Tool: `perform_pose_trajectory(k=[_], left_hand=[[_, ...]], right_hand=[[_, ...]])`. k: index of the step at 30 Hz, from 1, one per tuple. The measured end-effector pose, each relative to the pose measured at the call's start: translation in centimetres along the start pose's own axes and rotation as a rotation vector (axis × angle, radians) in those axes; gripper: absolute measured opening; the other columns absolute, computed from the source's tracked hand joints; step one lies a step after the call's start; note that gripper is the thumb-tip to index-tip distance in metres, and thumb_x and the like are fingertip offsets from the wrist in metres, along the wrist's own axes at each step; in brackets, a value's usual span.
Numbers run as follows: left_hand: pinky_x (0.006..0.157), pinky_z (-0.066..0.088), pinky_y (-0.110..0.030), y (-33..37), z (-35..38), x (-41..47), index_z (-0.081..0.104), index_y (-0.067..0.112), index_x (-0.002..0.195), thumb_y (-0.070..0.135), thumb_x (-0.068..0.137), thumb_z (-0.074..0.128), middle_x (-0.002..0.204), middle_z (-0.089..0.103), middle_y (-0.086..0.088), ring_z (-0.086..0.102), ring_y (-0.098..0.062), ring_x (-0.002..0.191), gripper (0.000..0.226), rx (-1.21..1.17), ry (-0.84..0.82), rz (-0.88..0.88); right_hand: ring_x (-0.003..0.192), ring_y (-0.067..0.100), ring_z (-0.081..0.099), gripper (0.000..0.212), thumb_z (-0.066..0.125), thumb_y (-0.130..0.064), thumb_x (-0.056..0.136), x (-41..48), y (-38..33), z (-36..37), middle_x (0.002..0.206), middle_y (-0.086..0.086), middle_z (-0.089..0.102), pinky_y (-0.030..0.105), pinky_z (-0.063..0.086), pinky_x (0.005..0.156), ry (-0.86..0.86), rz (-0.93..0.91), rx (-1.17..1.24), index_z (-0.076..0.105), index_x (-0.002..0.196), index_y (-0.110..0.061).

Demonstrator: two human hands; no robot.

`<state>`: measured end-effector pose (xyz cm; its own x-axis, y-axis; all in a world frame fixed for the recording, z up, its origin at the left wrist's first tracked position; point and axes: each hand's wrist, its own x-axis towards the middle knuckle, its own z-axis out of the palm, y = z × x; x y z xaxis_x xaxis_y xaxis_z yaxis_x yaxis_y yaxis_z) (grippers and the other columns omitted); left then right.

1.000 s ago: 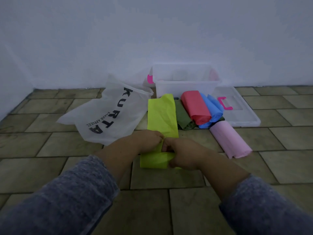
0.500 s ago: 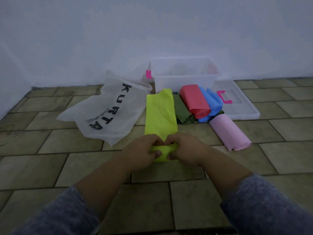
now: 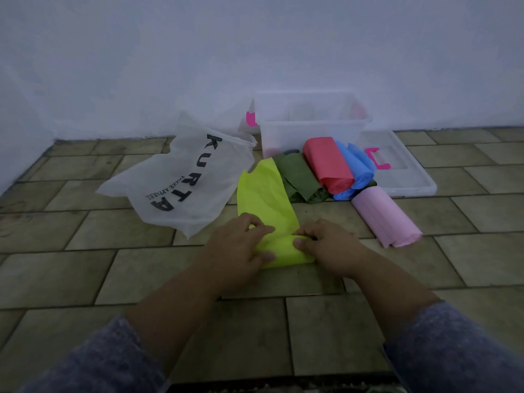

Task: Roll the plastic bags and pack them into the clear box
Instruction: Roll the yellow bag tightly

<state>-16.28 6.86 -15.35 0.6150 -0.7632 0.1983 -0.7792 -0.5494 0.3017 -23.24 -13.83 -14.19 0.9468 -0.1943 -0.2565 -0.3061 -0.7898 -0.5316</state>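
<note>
On the tiled floor, seen from the head camera, a yellow bag lies flat with its long side running away from the person. Its near end is turned up into a thick roll, and both hands are clamped on that roll. The left hand curls over the roll's left part with the thumb tucked against the front. The right hand pinches the right part, thumb on top. The two hands sit close together, with only a short stretch of roll showing between them. Grey sleeves cover both forearms at the bottom of the view.

Just left of the yellow bag, a white bag with black lettering lies spread out, and its edge touches the yellow one. On the far right side, four rolled bags lie packed together: a green roll, a red roll, a blue roll and, nearer the person, a pink roll.

Behind them, the clear box stands open against the pale wall. What shows through its side is too blurred to name. Its lid lies flat just to the right and carries a pink clip.
</note>
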Motion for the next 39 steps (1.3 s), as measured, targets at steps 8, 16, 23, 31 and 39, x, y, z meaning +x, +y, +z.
perform_pose_trajectory(k=[8,16,23,31,39], left_hand=[[0.092,0.038,-0.033,-0.2,0.5,-0.1,0.051,0.025,0.128,0.040,0.088,0.059,0.126,0.055,0.001,0.050,-0.021,0.112,0.044,-0.054,-0.032,-0.047],[0.091,0.036,-0.031,-1.1,0.4,0.6,0.056,0.025,0.122,0.056,0.078,0.063,0.131,0.048,0.004,0.048,-0.016,0.111,0.054,0.036,-0.019,-0.031],[0.067,0.031,-0.026,-0.6,0.1,0.5,0.050,0.026,0.110,0.054,0.082,0.060,0.089,0.054,0.012,0.057,-0.016,0.090,0.040,-0.114,-0.087,-0.166],[0.090,0.030,-0.031,-0.5,0.7,0.2,0.048,0.031,0.117,0.064,0.076,0.055,0.117,0.052,0.013,0.049,-0.011,0.106,0.053,0.036,-0.036,-0.029],[0.090,0.038,-0.034,-1.3,0.4,1.1,0.052,0.030,0.129,0.060,0.083,0.051,0.126,0.054,0.007,0.051,-0.014,0.112,0.054,0.010,-0.046,-0.072]], right_hand=[[0.112,0.022,0.049,0.031,0.051,-0.040,0.092,0.1,-0.1,0.5,0.117,0.003,0.052,0.039,0.040,0.097,0.144,-0.092,-0.024,0.058,0.121,-0.029],[0.101,0.012,0.052,0.022,0.054,-0.033,0.092,0.1,-0.1,0.5,0.117,-0.005,0.059,0.030,0.043,0.083,0.166,-0.135,0.044,0.061,0.113,-0.030],[0.102,0.018,0.056,0.026,0.049,-0.043,0.092,0.2,0.2,0.3,0.108,-0.003,0.062,0.030,0.041,0.081,0.098,-0.045,-0.001,0.055,0.116,-0.035],[0.099,0.016,0.055,0.025,0.050,-0.047,0.090,0.5,-0.5,0.1,0.104,-0.005,0.061,0.038,0.045,0.086,0.196,-0.078,-0.089,0.063,0.103,-0.029],[0.119,0.016,0.047,0.045,0.065,-0.039,0.077,-0.6,-0.4,0.3,0.132,-0.009,0.052,0.039,0.035,0.103,0.134,-0.146,-0.120,0.049,0.120,-0.039]])
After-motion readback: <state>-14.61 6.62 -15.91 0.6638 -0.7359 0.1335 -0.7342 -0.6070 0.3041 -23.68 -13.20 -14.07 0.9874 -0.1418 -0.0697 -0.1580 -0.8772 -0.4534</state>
